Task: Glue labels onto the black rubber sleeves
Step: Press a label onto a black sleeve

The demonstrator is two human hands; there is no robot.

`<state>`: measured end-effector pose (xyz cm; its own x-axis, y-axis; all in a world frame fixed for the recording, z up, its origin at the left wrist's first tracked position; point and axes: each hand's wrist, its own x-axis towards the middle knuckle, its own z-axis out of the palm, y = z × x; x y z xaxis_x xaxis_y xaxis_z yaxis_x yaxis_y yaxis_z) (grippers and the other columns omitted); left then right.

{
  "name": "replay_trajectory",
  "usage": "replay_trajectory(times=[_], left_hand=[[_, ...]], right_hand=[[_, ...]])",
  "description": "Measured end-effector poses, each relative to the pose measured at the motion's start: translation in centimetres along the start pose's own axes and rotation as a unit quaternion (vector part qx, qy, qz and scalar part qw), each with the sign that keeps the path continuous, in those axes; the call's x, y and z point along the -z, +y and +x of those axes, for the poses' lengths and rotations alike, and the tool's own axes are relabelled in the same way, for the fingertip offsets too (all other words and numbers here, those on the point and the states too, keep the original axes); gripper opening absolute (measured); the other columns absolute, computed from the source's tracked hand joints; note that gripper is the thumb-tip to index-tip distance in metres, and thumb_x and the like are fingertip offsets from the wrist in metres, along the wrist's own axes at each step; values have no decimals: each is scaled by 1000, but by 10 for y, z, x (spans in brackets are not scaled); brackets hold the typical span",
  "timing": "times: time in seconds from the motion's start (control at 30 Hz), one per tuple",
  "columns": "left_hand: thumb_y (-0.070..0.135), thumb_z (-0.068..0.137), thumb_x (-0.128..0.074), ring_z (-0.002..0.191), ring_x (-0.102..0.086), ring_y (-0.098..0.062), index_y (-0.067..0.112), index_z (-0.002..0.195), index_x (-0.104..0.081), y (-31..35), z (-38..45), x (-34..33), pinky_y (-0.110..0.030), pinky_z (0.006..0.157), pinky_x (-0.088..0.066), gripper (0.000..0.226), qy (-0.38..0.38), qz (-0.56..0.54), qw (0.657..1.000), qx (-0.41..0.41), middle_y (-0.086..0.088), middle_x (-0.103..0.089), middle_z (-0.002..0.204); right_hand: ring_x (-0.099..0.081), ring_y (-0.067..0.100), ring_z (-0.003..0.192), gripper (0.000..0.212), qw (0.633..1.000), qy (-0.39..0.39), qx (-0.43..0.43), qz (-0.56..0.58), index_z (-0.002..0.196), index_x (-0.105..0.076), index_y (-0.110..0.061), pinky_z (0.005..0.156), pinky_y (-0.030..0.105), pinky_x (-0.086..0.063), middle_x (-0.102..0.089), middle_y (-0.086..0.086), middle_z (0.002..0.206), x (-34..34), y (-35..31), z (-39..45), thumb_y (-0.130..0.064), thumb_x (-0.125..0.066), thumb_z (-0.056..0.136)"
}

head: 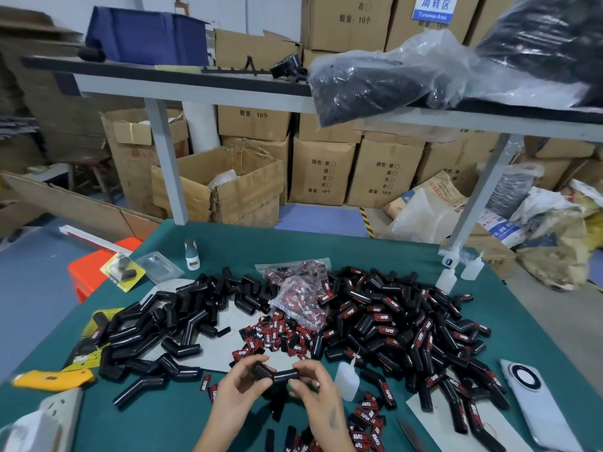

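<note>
Both hands hold one bent black rubber sleeve (283, 375) just above the green table (169, 415), near its front edge. My left hand (243, 383) pinches its left end, my right hand (315, 391) grips its right end. A pile of unlabelled black sleeves (182, 324) lies to the left. Sleeves bearing red-and-black labels (408, 327) are heaped to the right. Loose red-and-black labels (277, 337) lie scattered just beyond my hands, and more spill from a clear bag (300, 298). A small white glue bottle (347, 380) stands right of my right hand.
A white phone (538, 406) lies at the right front. A yellow utility knife (55, 378) and a white power strip (62, 415) sit front left. Two more squeeze bottles (460, 272) stand by the shelf post at the back right. Cardboard boxes stack behind the table.
</note>
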<state>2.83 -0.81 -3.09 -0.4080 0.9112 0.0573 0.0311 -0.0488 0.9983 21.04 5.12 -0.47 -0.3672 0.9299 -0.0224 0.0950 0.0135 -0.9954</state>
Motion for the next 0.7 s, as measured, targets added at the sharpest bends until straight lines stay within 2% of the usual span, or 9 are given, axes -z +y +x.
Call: replay_trajectory(times=[0.07,0.13,0.2,0.23,0.33,0.4,0.43,0.57,0.7], left_hand=[[9,87,-77,95,-74,-28,27,113,-76,0,3,-1,-39,87,-61,33,23,-27,999,7,-16,-74,105],[0,94,-68,89,-75,-35,20,120,-71,-2,6,-1,-43,78,-64,33,41,-52,998,9,-16,-74,107],[-7,97,-61,89,-76,-36,12,125,-65,-3,8,0,-41,73,-65,33,51,-70,996,10,-11,-75,112],[-9,98,-58,92,-75,-36,9,125,-64,-4,9,1,-41,73,-65,32,54,-72,996,9,-9,-74,113],[-12,98,-56,99,-74,-33,1,122,-62,-6,9,2,-40,78,-64,28,49,-51,998,0,-8,-72,114],[-13,96,-58,98,-74,-33,-1,116,-64,-7,7,0,-38,79,-64,24,42,-34,998,-11,-10,-71,115],[-14,95,-59,99,-73,-32,-2,112,-64,-7,7,-1,-37,78,-63,21,40,-30,999,-14,-11,-71,115],[-23,91,-57,105,-71,-32,-9,99,-61,-14,8,1,-37,80,-63,17,30,-13,999,-11,-11,-74,117],[-26,89,-58,106,-71,-31,-4,103,-66,-13,6,0,-36,87,-61,28,24,-8,999,-20,-13,-73,116]], right_hand=[[-72,20,100,22,1000,-4,0,3,113,-73,-22,86,34,-62,-73,4,112,-2,-2,4,-6,-66,100],[-71,13,103,27,998,2,24,-56,122,-71,-32,85,29,-62,-66,0,125,-6,-3,11,-15,-57,106],[-65,4,112,34,976,1,68,-205,138,-59,-38,95,22,-55,-47,-9,146,-11,-4,20,-22,-47,110],[-61,3,117,40,952,-2,84,-294,148,-50,-37,101,19,-49,-34,-13,156,-14,-3,26,-23,-44,111],[-57,17,128,74,879,-18,73,-471,164,-19,-32,105,28,-48,-5,-10,167,-22,-1,45,-7,-52,103],[-53,26,131,94,851,-26,52,-522,164,-12,-28,106,36,-49,-7,-3,166,-26,-3,55,9,-57,91],[-53,26,129,95,841,-27,46,-539,163,-16,-25,104,38,-50,-14,1,163,-27,-6,59,12,-58,87],[-54,23,113,70,824,-22,45,-565,142,-41,-22,91,36,-52,-37,2,137,-28,-12,63,12,-61,84],[-55,13,108,32,848,-2,87,-523,126,-52,-27,84,24,-45,-48,-9,126,-18,-13,42,-7,-53,102]])
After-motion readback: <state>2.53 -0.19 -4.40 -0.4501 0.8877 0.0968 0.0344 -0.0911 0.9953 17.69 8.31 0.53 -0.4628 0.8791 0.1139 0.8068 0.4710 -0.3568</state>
